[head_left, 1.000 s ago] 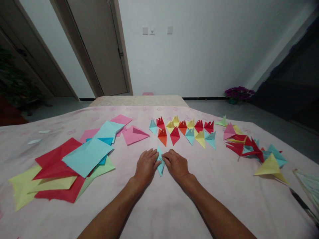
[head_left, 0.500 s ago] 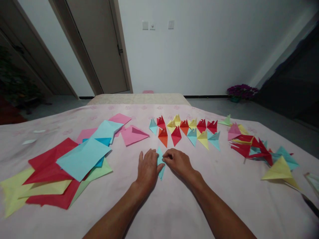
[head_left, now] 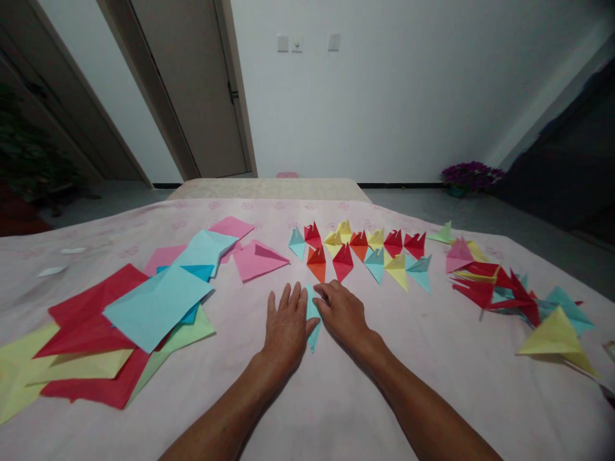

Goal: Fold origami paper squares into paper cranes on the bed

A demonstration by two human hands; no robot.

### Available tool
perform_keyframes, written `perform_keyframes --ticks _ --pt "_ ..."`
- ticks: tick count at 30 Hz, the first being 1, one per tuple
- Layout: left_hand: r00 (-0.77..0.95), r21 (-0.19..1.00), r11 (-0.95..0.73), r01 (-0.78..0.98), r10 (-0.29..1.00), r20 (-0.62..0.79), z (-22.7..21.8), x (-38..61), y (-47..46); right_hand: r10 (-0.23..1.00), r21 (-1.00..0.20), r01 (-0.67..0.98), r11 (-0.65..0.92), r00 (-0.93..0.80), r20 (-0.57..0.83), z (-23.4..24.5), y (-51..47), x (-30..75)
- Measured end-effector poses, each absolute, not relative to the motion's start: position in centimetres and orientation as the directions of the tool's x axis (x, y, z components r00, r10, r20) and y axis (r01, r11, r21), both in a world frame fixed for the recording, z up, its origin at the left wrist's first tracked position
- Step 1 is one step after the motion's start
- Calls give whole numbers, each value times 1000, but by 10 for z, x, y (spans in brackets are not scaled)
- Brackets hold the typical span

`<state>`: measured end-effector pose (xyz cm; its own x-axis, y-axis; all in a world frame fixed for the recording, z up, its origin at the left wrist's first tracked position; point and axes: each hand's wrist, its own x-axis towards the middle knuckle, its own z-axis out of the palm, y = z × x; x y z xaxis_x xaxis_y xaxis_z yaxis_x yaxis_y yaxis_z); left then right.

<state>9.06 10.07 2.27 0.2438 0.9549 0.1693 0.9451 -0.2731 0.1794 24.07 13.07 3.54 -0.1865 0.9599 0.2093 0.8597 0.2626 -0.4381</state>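
A narrow diamond of light blue folded paper [head_left: 313, 337] lies flat on the cloth between my two hands, its lower point towards me. My left hand [head_left: 287, 323] rests palm down along the paper's left side, fingers stretched out and thumb across its lower part. From the right, my right hand [head_left: 342, 309] has its fingers curled, with the thumb and forefinger at the paper's right edge. Those fingertips partly cover that edge. Just beyond my hands stand rows of small folded paper cranes, among them a red crane [head_left: 343, 261] and an orange crane [head_left: 316, 262].
To the left, loose creased sheets overlap, with a light blue sheet [head_left: 158, 307] on top and a pink sheet [head_left: 259, 259] nearby. A heap of folded pieces, including a yellow one [head_left: 557, 336], lies right. The pink tablecloth [head_left: 307, 416] covers the table; a door [head_left: 192, 89] stands beyond.
My left fingers have spread a little and flattened. The right fingertips have shifted slightly at the paper's edge. The whole view has moved a little.
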Motion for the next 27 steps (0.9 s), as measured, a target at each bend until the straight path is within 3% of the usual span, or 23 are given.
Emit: perform_keyframes --ticks 9,19,27 --pt "241 114 -260 959 958 157 24 89 101 960 -376 890 257 -190 206 35 132 237" --pt "244 133 -269 954 953 182 19 88 101 963 -382 889 253 -191 192 35 132 236" --pt "243 150 -268 952 956 164 24 88 101 953 -310 910 276 -217 210 38 131 234"
